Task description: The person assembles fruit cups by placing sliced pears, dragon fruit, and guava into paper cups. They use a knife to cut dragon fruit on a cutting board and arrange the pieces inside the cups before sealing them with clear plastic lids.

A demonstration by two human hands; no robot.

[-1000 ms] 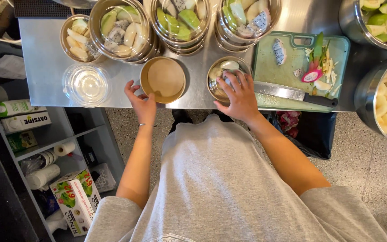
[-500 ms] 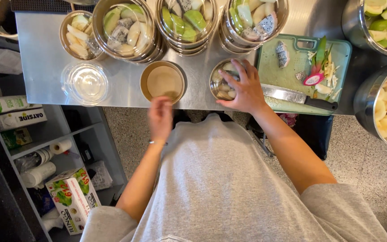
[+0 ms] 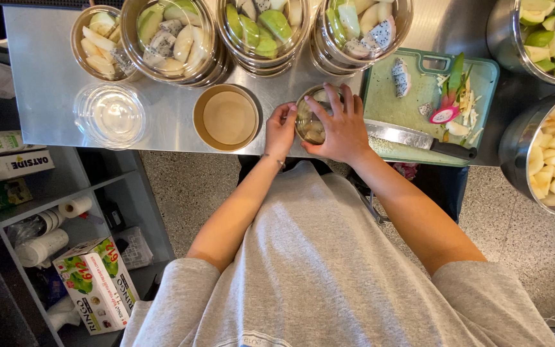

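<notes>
A round brown fruit bowl (image 3: 311, 123) sits at the front edge of the steel counter (image 3: 46, 83). My right hand (image 3: 340, 126) lies flat over its clear lid, fingers spread. My left hand (image 3: 281, 130) pinches the bowl's left rim. An empty brown paper bowl (image 3: 228, 117) stands just left of my left hand, and a clear plastic lid (image 3: 109, 115) lies further left.
Several filled fruit bowls (image 3: 175, 35) line the back of the counter. A green cutting board (image 3: 428, 103) with a knife (image 3: 419, 139) and fruit scraps lies to the right. Two metal pots of cut fruit (image 3: 547, 148) stand at the far right. Shelves with cartons (image 3: 94, 283) are on the left.
My left hand moved from below the empty paper bowl rightward to the left rim of the lidded bowl. My right hand stayed on that bowl's lid.
</notes>
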